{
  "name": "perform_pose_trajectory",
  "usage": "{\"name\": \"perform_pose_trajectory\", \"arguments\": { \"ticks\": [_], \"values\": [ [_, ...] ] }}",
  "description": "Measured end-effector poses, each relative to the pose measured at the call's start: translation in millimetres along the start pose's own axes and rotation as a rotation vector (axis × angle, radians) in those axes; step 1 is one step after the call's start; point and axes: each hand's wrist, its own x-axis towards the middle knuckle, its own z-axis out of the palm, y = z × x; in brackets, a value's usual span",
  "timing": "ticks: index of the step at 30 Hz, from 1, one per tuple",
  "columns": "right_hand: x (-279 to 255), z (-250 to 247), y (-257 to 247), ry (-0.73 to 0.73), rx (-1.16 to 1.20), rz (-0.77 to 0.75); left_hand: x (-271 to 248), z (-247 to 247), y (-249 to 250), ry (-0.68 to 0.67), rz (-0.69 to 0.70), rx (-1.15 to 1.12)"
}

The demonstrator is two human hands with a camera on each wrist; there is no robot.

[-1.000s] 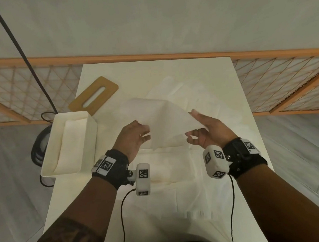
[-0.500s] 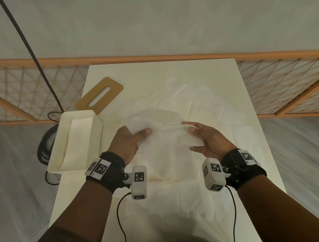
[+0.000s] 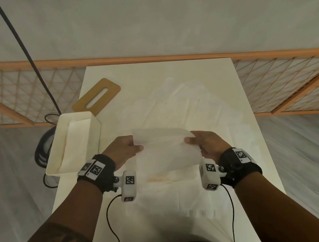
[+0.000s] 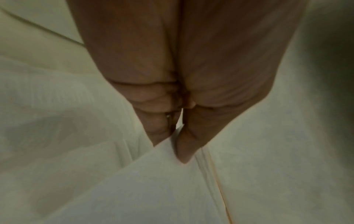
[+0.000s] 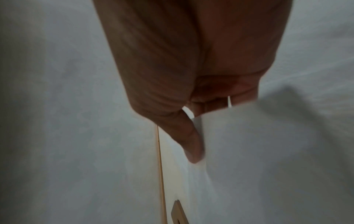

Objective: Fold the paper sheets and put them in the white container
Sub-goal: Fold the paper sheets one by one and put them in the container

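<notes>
A thin white paper sheet hangs in the air over the middle of the table, held flat between both hands. My left hand pinches its left edge with thumb on top. My right hand pinches the right edge the same way. In the left wrist view the thumb and fingers of my left hand close on the paper sheet. In the right wrist view my right hand pinches the paper sheet. The white container stands at the table's left edge with folded paper inside.
More loose paper sheets lie spread over the white table. A wooden lid with a slot lies behind the container. A wooden railing and a black cable run beyond the table.
The sheet was lifted and tilted a second ago, then lowered toward the table; now both hands hold it up nearer to me, spread flat between them.
</notes>
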Motion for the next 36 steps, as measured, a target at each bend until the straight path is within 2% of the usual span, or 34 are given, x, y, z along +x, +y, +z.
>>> {"name": "perform_pose_trajectory", "arguments": {
  "ticks": [5,9,12,15,17,21,22,24,27,29,32,36],
  "values": [
    [-1,-8,1,-0.018,-0.12,0.084,2,2,3,0.036,0.031,0.142],
    [9,-17,9,0.046,-0.166,0.053,4,-1,3,0.061,0.103,0.165],
    [11,-18,12,0.061,-0.121,-0.001,2,2,5,0.05,0.067,0.025],
    [12,-18,15,0.046,-0.212,-0.004,1,4,1,0.002,0.009,-0.041],
    [12,-19,17,0.001,-0.25,0.025,3,4,-1,0.004,-0.052,-0.069],
    [11,-23,20,-0.025,-0.137,0.121,2,5,-5,-0.009,-0.126,-0.1],
    [11,-23,21,-0.028,-0.118,0.14,3,5,-7,0.002,-0.148,-0.074],
    [12,-22,25,-0.02,-0.153,0.143,8,6,-15,0.07,-0.114,0.133],
    [19,-20,34,0.044,-0.332,0.087,22,8,-34,0.092,-0.018,0.586],
    [26,-18,37,0.105,-0.506,0.088,22,15,-40,0.107,-0.011,0.732],
    [31,-13,34,0.139,-0.798,0.094,20,25,-46,0.215,0.03,0.769],
    [37,-13,26,0.2,-0.676,0.031,21,22,-47,0.302,0.025,0.496]
  ]
}}
